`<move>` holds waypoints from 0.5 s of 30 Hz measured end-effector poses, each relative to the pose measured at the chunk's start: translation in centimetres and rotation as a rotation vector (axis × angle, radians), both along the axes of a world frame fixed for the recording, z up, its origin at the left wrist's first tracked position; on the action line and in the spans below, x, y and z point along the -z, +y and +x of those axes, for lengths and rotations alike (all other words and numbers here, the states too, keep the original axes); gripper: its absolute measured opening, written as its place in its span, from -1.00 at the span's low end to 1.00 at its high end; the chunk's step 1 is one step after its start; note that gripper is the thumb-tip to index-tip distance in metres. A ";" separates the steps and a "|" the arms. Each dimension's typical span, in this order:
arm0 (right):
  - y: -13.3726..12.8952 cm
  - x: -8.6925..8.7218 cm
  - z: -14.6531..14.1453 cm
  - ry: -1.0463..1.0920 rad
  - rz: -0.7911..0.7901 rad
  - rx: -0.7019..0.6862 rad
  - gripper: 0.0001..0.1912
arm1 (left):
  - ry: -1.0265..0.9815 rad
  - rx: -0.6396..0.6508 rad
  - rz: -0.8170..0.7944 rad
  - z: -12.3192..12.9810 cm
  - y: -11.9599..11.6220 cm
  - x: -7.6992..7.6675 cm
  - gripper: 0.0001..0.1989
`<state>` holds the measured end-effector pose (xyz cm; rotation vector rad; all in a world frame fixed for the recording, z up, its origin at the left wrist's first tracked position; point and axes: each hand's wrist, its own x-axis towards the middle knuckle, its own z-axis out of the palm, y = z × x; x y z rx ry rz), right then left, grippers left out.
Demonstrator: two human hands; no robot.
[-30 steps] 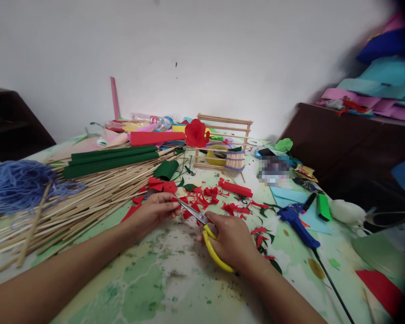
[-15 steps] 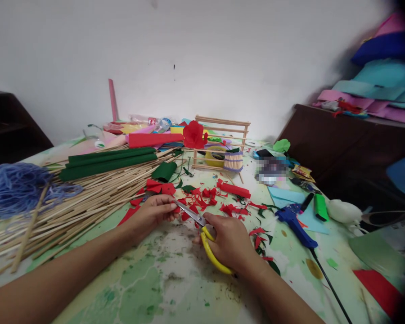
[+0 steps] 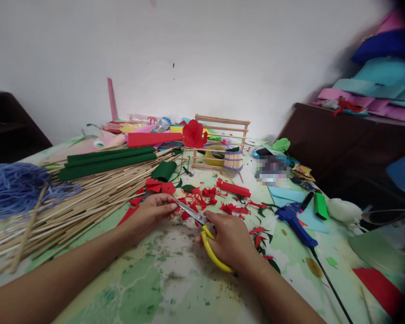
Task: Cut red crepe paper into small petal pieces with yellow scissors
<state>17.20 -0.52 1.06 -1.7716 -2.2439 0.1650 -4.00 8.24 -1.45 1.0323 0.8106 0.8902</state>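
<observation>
My right hand [image 3: 227, 238] is wrapped round the yellow handles of a pair of scissors [image 3: 209, 247]. Their metal blades point up and left, and the tips reach the fingers of my left hand [image 3: 158, 209]. That hand is pinched closed at the blade tips; whatever lies between its fingertips is too small or hidden to name. Red scraps [image 3: 195, 198] of paper or felt lie just beyond both hands, with dark green bits among them. A rolled red strip [image 3: 233, 188] rests behind the scissors.
Thin wooden sticks [image 3: 97, 202] spread at the left beside blue yarn [image 3: 16, 189] and green rolls [image 3: 108, 163]. A stick frame [image 3: 222, 118] with a red flower [image 3: 193, 133] stands at the back. On the right lie a blue glue gun [image 3: 297, 225] and a green highlighter [image 3: 320, 207].
Almost nothing differs. Both hands and the scissors keep nearly the same place, and the view has shifted very slightly.
</observation>
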 end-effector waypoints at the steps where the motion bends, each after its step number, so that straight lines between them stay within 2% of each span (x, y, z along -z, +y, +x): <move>1: 0.0 0.0 0.0 0.000 -0.002 0.000 -0.60 | 0.004 -0.001 0.002 0.0 0.0 0.0 -0.83; 10: 0.0 0.3 0.1 -0.008 0.026 -0.018 -0.62 | 0.083 0.023 0.097 -0.3 0.4 0.8 -0.80; 15: -0.1 0.3 0.1 0.000 0.019 -0.018 -0.63 | 0.069 0.045 0.094 -0.4 0.6 0.9 -0.80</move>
